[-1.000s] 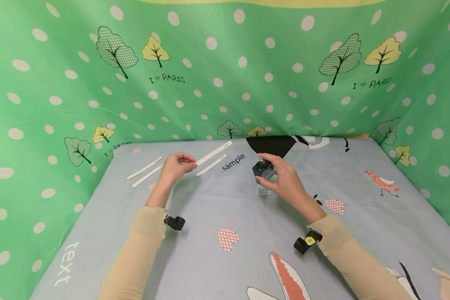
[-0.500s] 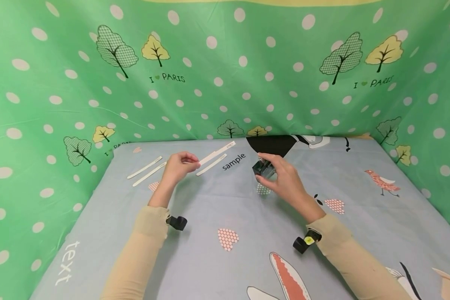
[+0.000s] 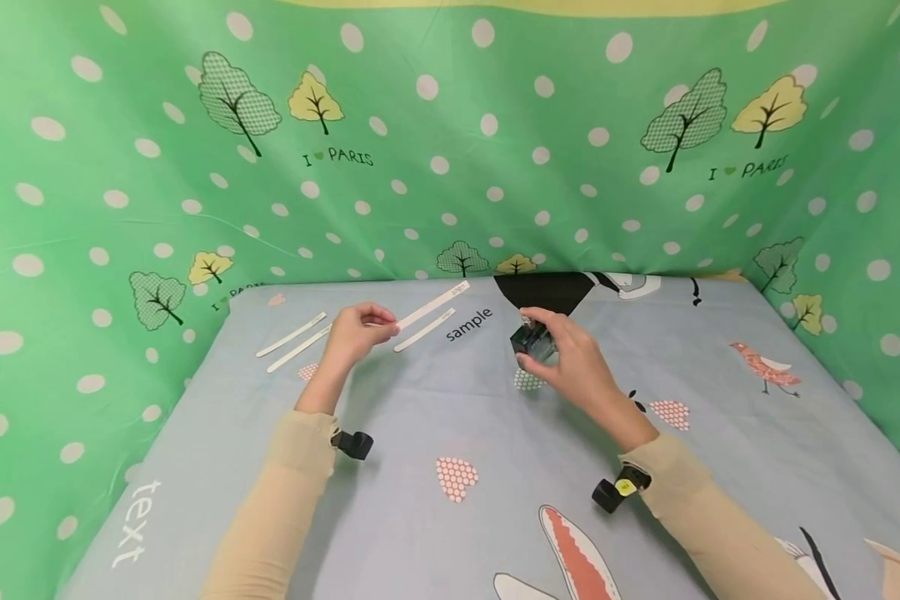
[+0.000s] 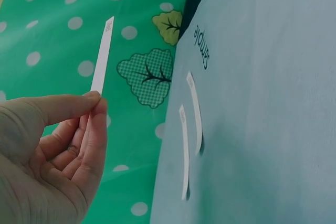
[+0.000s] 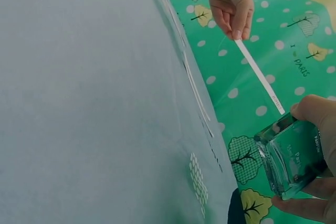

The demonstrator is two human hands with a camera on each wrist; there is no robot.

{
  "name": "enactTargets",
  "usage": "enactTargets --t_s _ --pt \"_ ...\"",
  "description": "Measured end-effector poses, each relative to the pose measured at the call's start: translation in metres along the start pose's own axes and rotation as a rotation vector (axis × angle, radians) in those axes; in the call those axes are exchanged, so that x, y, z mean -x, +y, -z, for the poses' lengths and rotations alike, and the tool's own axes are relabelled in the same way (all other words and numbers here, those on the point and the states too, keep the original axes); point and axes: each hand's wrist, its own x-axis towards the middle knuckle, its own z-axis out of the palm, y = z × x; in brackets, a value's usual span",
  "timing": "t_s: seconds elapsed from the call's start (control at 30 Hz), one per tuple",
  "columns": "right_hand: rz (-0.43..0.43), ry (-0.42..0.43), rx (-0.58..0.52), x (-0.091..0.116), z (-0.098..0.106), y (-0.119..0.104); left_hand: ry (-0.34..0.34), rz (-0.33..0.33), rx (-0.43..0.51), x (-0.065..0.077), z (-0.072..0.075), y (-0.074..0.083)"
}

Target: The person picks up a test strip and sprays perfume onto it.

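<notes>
My left hand [image 3: 360,332] pinches the near end of a white paper scent test strip [image 4: 102,59] between thumb and fingertips. The strip points away to the upper right in the head view, small print at its far end. With curled thumb and fingers, my right hand [image 3: 579,358] grips a square dark-glass perfume bottle [image 5: 289,161]; its index finger lies at the nozzle on top. In the right wrist view, the strip's printed end is close to the bottle's top. Other test strips [image 3: 423,330] lie on the cloth between the hands, and two more [image 3: 292,335] lie left of the left hand.
A grey-blue printed cloth [image 3: 390,467] covers the table, with hearts, a bird and the word "sample" on it. Behind and at both sides hangs a green dotted curtain [image 3: 495,167]. Each wrist wears a small black camera [image 3: 356,445].
My left hand and its strip have shifted slightly to the right over the last second. The right hand with the perfume bottle has drifted a little right too. Both grips look the same.
</notes>
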Motion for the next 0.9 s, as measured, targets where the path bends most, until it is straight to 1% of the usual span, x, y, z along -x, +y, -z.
enactTargets --t_s 0.17,0.3,0.47,0.53,0.73,0.9 --pt "-0.023 -0.017 -0.012 0.002 0.002 -0.001 0.010 -0.004 0.032 0.000 0.005 -0.003" --pt "-0.028 -0.013 -0.028 0.004 0.003 0.000 0.012 -0.006 0.011 0.000 0.009 -0.006" --pt "-0.035 0.002 -0.030 0.006 0.004 0.001 0.017 0.007 0.000 0.002 0.017 -0.010" --pt "-0.039 0.009 -0.026 0.008 0.005 0.002 0.021 0.018 0.004 0.002 0.021 -0.013" --pt "-0.052 0.016 -0.018 0.010 0.007 0.004 0.025 0.024 0.021 0.005 0.030 -0.021" --pt "-0.058 0.008 -0.014 0.010 0.009 0.005 0.044 0.034 0.011 0.007 0.036 -0.028"
